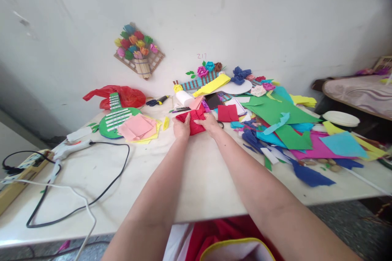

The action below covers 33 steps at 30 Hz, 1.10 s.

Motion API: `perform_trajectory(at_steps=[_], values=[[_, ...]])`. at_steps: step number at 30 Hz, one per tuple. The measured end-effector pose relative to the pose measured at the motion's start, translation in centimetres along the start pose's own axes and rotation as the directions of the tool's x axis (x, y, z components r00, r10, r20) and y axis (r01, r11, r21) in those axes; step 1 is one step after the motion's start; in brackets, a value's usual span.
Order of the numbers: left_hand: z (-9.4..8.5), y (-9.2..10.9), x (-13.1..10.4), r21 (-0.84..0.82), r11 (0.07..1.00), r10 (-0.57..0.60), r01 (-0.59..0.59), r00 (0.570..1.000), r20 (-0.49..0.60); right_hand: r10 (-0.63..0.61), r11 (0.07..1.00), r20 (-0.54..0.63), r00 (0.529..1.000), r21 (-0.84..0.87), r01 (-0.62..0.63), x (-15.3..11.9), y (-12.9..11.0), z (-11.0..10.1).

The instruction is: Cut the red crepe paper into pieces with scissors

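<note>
Red crepe paper [196,124] lies at the middle of the white table, between my two hands. My left hand [182,126] grips its left edge, the thumb over the top. On its right side my right hand [212,124] pinches the same paper. Just right of my right hand sits a folded red paper piece [228,113]. To the left of my left hand are a stack of pink paper squares [137,127] and a small yellow strip [165,123]. Behind the red paper stands a white roll [184,98], with pens [180,109] in front of it.
A green guitar-shaped cutout [118,116], a red plastic bag [131,96] and a utility knife [162,100] are at the left. The glue gun [72,149] trails a black cord across the table. Coloured paper scraps [294,136] heap up at the right, near a white lid [341,118].
</note>
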State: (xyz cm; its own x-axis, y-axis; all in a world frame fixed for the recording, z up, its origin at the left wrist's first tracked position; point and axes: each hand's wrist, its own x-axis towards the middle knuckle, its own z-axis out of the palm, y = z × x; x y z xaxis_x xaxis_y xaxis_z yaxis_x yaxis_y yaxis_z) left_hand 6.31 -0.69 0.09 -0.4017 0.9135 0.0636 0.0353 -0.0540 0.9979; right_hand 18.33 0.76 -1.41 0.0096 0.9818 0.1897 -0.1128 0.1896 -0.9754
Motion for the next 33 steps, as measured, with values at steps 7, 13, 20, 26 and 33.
perform_trajectory(at_steps=[7,13,20,26,33], values=[[-0.4,0.2,0.1,0.177,0.983,0.083,-0.056,0.985,-0.149,-0.017,0.998,0.044,0.999,0.065,0.014,-0.5,-0.7,0.5],[-0.7,0.0,0.7,0.199,0.975,0.135,-0.100,0.976,-0.173,0.015,0.998,0.193,0.981,0.061,-0.027,-1.5,-1.6,0.5],[-0.9,-1.0,2.2,0.010,0.988,0.154,-0.154,0.983,-0.098,0.084,0.996,0.196,0.977,-0.021,-0.081,-1.9,-2.0,0.9],[-1.5,-1.2,2.6,-0.100,0.987,0.134,-0.126,0.987,0.083,0.076,0.997,0.197,0.977,-0.008,-0.076,-1.8,-1.9,0.9],[-1.9,-1.0,2.6,-0.084,0.985,0.157,-0.149,0.983,0.096,0.031,0.999,0.242,0.970,0.035,-0.040,-1.7,-1.7,0.7]])
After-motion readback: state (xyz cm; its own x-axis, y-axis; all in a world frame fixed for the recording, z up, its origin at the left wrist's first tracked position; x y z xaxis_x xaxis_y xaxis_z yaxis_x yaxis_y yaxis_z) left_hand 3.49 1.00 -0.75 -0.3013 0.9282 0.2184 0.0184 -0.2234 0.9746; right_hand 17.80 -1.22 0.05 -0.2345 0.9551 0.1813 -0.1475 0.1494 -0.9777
